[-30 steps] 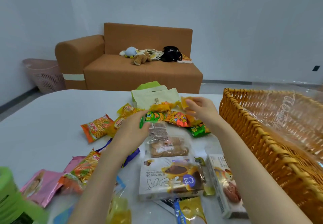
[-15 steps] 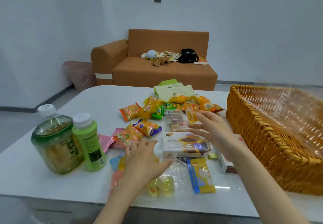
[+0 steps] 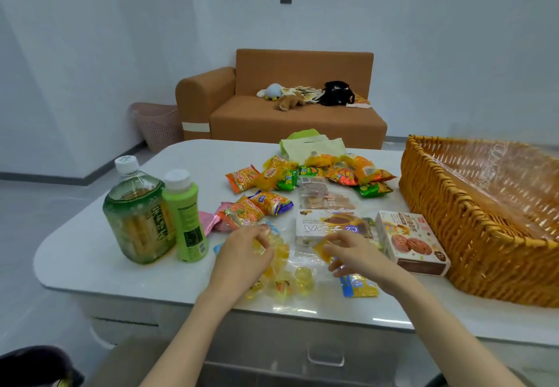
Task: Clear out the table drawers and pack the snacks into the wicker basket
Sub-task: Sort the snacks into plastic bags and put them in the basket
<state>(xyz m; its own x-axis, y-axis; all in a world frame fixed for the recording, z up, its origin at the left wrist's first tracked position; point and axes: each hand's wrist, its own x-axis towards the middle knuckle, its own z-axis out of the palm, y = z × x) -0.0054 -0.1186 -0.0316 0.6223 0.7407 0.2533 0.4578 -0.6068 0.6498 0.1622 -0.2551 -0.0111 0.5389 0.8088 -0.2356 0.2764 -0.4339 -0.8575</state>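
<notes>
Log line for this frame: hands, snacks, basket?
left hand: grips jelly bag | right hand: pinches yellow packet | basket: no snacks seen inside | snack packs: on table

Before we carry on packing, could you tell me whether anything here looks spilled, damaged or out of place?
Nothing looks spilled or damaged. The tea bottle and the green bottle stand upright, snack packets lie scattered on the table, and the wicker basket sits level.

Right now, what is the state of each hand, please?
Left hand: grips the clear plastic bag of yellow jelly cups.
Right hand: pinches a small flat orange packet.
</notes>
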